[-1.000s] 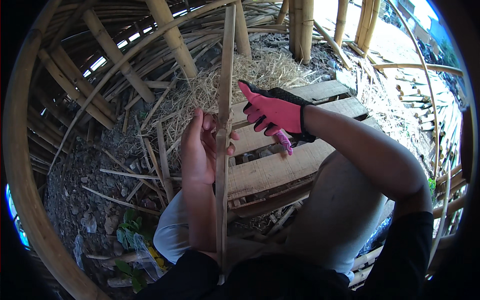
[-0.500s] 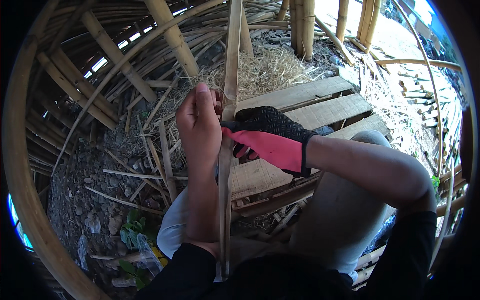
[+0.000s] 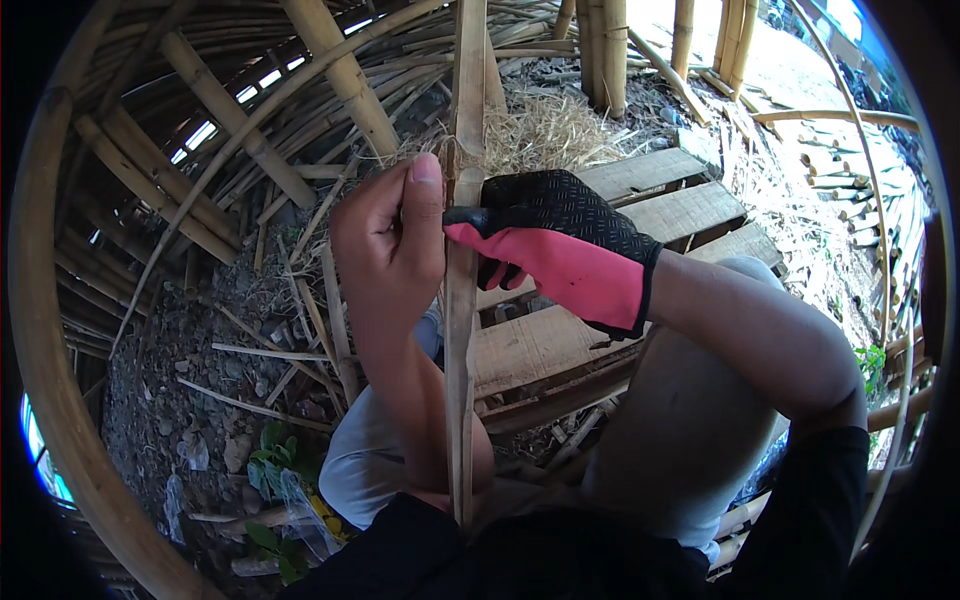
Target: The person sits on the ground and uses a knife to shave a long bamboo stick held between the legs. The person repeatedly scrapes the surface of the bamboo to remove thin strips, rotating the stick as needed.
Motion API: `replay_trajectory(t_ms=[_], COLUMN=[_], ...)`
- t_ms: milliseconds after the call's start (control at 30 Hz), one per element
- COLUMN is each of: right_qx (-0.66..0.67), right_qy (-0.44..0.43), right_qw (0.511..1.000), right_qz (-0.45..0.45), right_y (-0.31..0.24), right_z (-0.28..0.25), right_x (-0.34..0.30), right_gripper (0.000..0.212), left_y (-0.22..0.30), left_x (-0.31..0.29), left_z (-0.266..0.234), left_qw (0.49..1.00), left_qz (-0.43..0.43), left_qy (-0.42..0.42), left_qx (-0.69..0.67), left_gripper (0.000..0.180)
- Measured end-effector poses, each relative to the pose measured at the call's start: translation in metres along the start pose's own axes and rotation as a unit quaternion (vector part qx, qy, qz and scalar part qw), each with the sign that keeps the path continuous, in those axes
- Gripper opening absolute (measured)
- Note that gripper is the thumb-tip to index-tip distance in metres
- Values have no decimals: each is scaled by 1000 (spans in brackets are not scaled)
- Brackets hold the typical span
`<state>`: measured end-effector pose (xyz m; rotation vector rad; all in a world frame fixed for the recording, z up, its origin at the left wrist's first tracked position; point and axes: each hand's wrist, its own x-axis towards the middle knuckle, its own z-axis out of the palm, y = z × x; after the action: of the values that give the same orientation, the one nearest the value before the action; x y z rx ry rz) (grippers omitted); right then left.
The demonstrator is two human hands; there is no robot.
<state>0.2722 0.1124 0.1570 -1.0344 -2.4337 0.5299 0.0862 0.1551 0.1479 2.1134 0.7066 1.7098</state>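
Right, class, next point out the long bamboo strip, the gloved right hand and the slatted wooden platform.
Bamboo strip (image 3: 461,340): head view, on its length below the hands.
Gloved right hand (image 3: 562,240): head view, on the middle of the hand.
Slatted wooden platform (image 3: 545,345): head view, on a bare pale board.

The glove (image 3: 575,262) is pink and black, the black patterned with short dashes, while the bamboo strip (image 3: 460,335) is tan, the planks (image 3: 540,350) light brown, the straw (image 3: 550,137) golden, the trousers (image 3: 665,430) grey, the sleeve (image 3: 822,495) black and the leaves (image 3: 272,470) green
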Motion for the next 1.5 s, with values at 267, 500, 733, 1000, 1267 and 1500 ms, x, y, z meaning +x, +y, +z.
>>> replay_trajectory(t_ms=[267, 500, 733, 1000, 1267, 1500], right_qx=[326, -73, -238, -171, -69, 245], right_qy=[-76, -222, -193, -178, -130, 59], right_qw=[936, 901, 859, 854, 845, 766], right_qz=[113, 365, 410, 459, 514, 591], right_y=[-8, 68, 86, 117, 111, 84], right_z=[-3, -16, 65, 59, 58, 9], right_x=[4, 16, 5, 5, 8, 17], right_gripper=[37, 61, 46, 44, 37, 21], left_y=[20, 16, 17, 10, 13, 15], left_x=[-22, -21, -14, -9, -8, -4], left_z=[-23, -20, -3, 18, 15, 25], left_qw=[998, 996, 997, 996, 912, 962], left_qz=[6, -16, -41, -88, -294, -198], left_qy=[-23, -46, 37, 25, 41, 79], left_qx=[49, 73, 55, 22, -285, -169], left_gripper=[36, 38, 13, 11, 39, 56])
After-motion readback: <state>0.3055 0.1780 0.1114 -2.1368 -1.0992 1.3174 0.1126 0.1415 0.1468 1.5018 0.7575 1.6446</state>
